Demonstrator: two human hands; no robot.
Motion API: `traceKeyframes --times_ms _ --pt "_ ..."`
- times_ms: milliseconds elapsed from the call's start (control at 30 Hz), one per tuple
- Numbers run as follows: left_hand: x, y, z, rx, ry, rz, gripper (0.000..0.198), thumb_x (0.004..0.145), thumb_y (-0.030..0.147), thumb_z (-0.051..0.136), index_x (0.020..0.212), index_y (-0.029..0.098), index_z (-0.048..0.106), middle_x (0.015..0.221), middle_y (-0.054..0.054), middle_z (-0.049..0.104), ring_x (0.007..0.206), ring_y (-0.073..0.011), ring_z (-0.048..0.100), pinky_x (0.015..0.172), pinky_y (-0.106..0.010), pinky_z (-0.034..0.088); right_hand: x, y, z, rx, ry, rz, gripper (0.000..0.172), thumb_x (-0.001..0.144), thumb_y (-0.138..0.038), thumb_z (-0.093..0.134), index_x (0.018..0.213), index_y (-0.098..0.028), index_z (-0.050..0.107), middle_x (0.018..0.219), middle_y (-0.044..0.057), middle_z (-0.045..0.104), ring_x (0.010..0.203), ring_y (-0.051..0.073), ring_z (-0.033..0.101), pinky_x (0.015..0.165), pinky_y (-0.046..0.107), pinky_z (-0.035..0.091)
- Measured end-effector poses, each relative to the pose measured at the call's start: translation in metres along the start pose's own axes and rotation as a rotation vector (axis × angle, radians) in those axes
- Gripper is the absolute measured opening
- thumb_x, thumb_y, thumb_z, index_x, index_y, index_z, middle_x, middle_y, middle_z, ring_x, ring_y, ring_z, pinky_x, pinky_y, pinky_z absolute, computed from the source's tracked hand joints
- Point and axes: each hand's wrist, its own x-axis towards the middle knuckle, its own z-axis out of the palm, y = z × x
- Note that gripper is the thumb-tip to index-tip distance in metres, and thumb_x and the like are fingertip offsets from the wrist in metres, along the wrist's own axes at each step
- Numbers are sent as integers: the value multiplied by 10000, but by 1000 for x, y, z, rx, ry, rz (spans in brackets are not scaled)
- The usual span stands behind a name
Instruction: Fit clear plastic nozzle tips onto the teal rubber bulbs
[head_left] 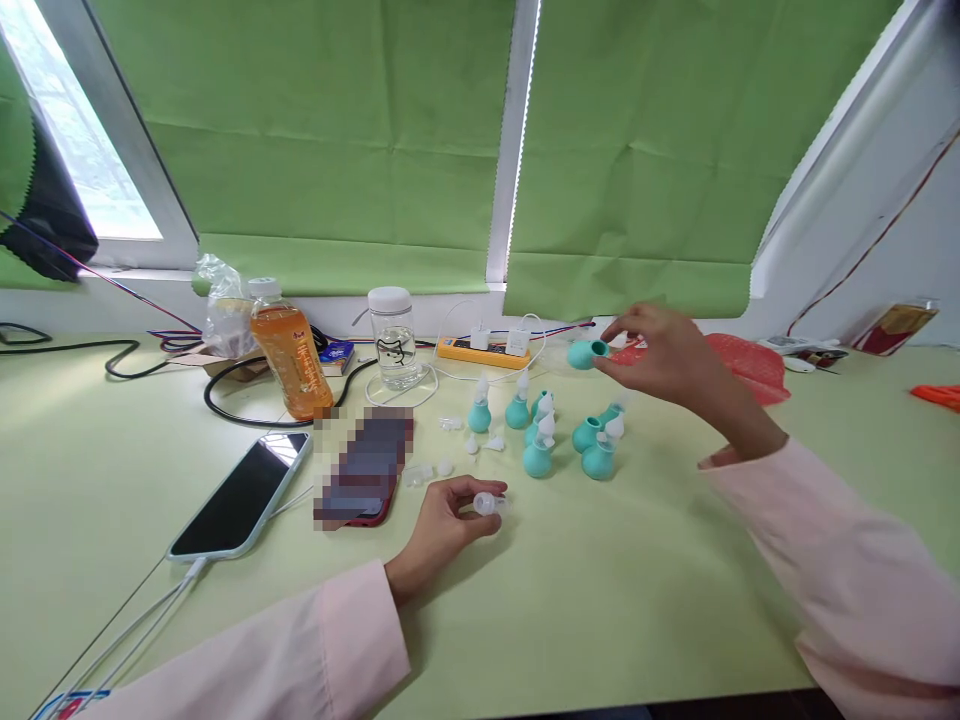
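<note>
My left hand (pixel 450 525) is closed, pinching a small clear plastic tube piece (pixel 487 503) between thumb and fingertips just above the table. Farther back on the right, my right hand (pixel 652 350) has its thumb and index finger at the neck of a teal squeeze bulb (pixel 583 354), whose open mouth faces the hand. Between the hands stand several teal bulbs with white nozzle tips, among them one bulb (pixel 537 458) at the front. An uncapped teal bulb (pixel 586 434) lies among them. Loose small white tips (pixel 494 442) and a clear plastic part (pixel 418 475) lie left of the group.
On the left are a white-edged phone (pixel 241 498) on a cable and a red-cased phone (pixel 371 465). Behind them stand an orange drink bottle (pixel 291 355) and a clear jar (pixel 394 345). A yellow power strip (pixel 480 353) and a red mesh bag (pixel 746 368) lie along the back.
</note>
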Motion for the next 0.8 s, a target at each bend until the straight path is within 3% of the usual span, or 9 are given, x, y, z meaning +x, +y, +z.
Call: traceKeyframes --times_ms 67,167,267,367,533,667,800 --pt "0 0 1 -28 45 20 150 546 146 656 666 136 566 925 -94 622 870 -209 551 715 -298 441 -15 -17 -16 303 53 -107 159 613 -312 595 694 -195 525 930 60 559 848 218 538 706 347 433" --pt "1 0 1 -30 105 41 150 569 185 648 657 131 541 798 -76 623 754 -186 562 633 -282 457 -43 -44 -17 916 -211 -174 166 651 -258 590 669 -205 433 997 61 552 881 200 552 687 332 462" --pt "3 0 0 23 121 78 146 641 244 600 697 115 562 675 -37 572 604 -133 519 562 -247 434 -71 -63 10 1321 -542 -92 225 681 -326 573 669 -208 382 897 78 594 835 213 578 657 353 456" --pt "3 -1 -1 79 80 149 183 703 289 544 647 115 558 580 1 482 516 -91 433 511 -215 378 -92 -71 47 1526 -650 54 301 659 -410 588 689 -204 370 784 66 601 772 214 588 623 346 448" --pt "-1 -2 -2 57 -10 136 226 738 320 497 817 123 572 632 -1 459 538 -94 400 518 -215 339 -113 -73 79 1398 -561 194 239 739 -392 511 828 -201 397 718 39 587 698 171 559 602 291 418" --pt "-6 0 -1 120 -94 137 263 783 332 425 892 122 542 684 -9 454 565 -97 377 529 -217 318 -121 -75 80 1120 -377 102 168 739 -304 521 862 -205 461 791 27 524 751 158 508 661 266 406" --pt "-8 3 -2 356 -156 203 276 829 353 344 737 134 486 627 13 397 572 -100 344 527 -221 285 -123 -73 77 981 -312 -21 173 741 -254 500 903 -208 462 802 16 511 720 140 495 632 244 407"
